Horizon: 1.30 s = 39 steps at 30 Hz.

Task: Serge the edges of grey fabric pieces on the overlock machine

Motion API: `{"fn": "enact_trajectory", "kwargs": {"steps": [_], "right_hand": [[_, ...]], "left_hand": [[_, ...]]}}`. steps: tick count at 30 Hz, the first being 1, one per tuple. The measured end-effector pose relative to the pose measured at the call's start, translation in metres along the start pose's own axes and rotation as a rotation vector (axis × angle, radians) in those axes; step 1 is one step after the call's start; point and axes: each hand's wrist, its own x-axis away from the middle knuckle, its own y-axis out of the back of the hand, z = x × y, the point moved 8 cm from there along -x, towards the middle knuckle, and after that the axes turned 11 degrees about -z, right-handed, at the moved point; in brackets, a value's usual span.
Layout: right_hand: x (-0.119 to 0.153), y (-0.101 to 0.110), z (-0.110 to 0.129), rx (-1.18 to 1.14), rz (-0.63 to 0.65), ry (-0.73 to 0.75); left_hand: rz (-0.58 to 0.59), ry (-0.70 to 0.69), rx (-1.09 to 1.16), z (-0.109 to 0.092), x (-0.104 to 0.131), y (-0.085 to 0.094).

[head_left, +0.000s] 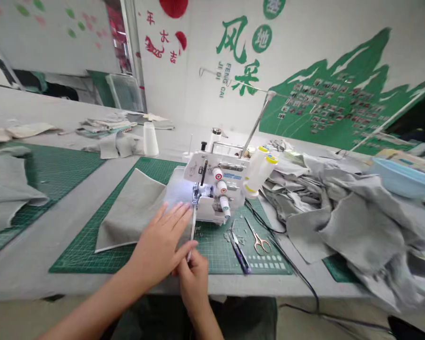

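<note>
A white overlock sewing machine [216, 174] stands on a green cutting mat [212, 245], its lamp lit over the needle area. Grey fabric [127, 208] lies left of the machine, with its right edge running up to the presser foot. My left hand [163, 241] rests on this fabric, fingers stretched out toward the foot. Close to the table's front edge, my right hand [194, 276] pinches the near end of the fabric's edge, just below my left thumb.
Scissors [260, 243] and purple-handled snips [240, 255] lie right of the machine. Grey fabric pieces [361, 222] are heaped at the right beside a blue basin [403, 177]. A white thread cone [150, 139] stands behind the mat. More grey cloth [7, 189] lies far left.
</note>
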Motion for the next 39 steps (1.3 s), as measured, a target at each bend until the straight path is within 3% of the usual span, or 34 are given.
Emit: {"fn": "enact_trajectory", "kwargs": {"steps": [10,16,25,39], "right_hand": [[-0.009,-0.012,0.013,-0.061,0.032,-0.054],[-0.011,-0.018,0.005,-0.168,0.061,-0.13],[-0.01,-0.011,0.007,-0.173,0.045,-0.034],[-0.007,-0.012,0.007,-0.18,0.036,-0.033]], "left_hand": [[-0.083,0.046,0.157,-0.016,0.02,0.023],[-0.098,0.034,0.161,-0.014,0.03,0.021],[-0.119,0.028,0.154,-0.006,0.03,0.018],[-0.072,0.012,0.135,0.007,0.017,0.005]]}}
